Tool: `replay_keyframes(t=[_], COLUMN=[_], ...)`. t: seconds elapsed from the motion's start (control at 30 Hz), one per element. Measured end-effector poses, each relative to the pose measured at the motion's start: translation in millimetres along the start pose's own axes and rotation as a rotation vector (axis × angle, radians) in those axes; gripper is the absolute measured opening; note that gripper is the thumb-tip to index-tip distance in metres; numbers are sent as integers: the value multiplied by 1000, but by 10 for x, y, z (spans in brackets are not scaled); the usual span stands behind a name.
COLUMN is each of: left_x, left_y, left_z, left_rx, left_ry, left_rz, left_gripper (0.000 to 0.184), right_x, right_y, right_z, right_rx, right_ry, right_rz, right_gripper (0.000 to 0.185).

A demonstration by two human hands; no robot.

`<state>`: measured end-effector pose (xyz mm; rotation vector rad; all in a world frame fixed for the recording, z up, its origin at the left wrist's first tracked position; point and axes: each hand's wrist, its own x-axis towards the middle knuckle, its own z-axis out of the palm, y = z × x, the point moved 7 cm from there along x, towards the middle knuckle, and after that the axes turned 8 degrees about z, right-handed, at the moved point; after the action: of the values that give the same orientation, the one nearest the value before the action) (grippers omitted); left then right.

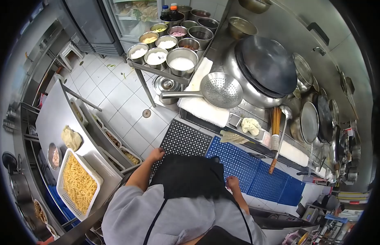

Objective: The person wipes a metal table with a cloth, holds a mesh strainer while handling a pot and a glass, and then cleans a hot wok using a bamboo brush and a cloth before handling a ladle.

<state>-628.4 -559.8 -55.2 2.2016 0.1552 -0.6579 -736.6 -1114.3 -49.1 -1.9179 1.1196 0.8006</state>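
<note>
My left hand [156, 154] hangs beside the black apron [188, 175], over the black perforated mat, with its fingers curled in and nothing visible in them. My right hand [232, 183] is low on the other side of the apron, above the blue mat, its fingers also curled; no held object shows. In front, a perforated strainer [221, 90] with a long metal handle lies over white towels [206, 110] on the stove counter. A ladle [280, 139] and a bamboo brush [276, 124] rest to its right, near a crumpled pale cloth [251, 126].
A black wok [269, 65] sits on the range. Several metal pots of ingredients, including one of white powder [182, 64], crowd a shelf ahead. On the left counter are a white basket [66, 195] of noodles and a lump of dough [71, 138]. Mats [247, 163] cover the floor.
</note>
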Motion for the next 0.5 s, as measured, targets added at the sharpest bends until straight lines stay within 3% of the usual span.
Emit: replay_keyframes(t=[0.13,0.23,0.3,0.37,0.4,0.43,0.5], left_x=[-115,-240,-379,-429,-476,-495,-534], left_y=[-238,-492,-516,-680,-758,-816,-867], left_z=[147,106,59,52,52,36,38], left_rx=[87,91,2,50,63,74,82], left_ry=[-106,33,10,37,14,-6,-3], left_rz=[-54,-119,-149,-159,-163,-167,-174], left_gripper=[37,35,35,34,34,34,34], right_x=[-35,50,405,480,396,257,348], right_y=[-303,-819,-1183,-1562,-1784,-1964,-2158], right_z=[68,-1,-190,-466,-574,-682,-654], right_rx=[246,275,413,872,948,1023,910], right_ry=[-128,-230,-154,65,85,105,-74], right_rz=[-2,-52,-102,-160,-125,-93,-102], right_gripper=[11,12,19,29,37,45,42])
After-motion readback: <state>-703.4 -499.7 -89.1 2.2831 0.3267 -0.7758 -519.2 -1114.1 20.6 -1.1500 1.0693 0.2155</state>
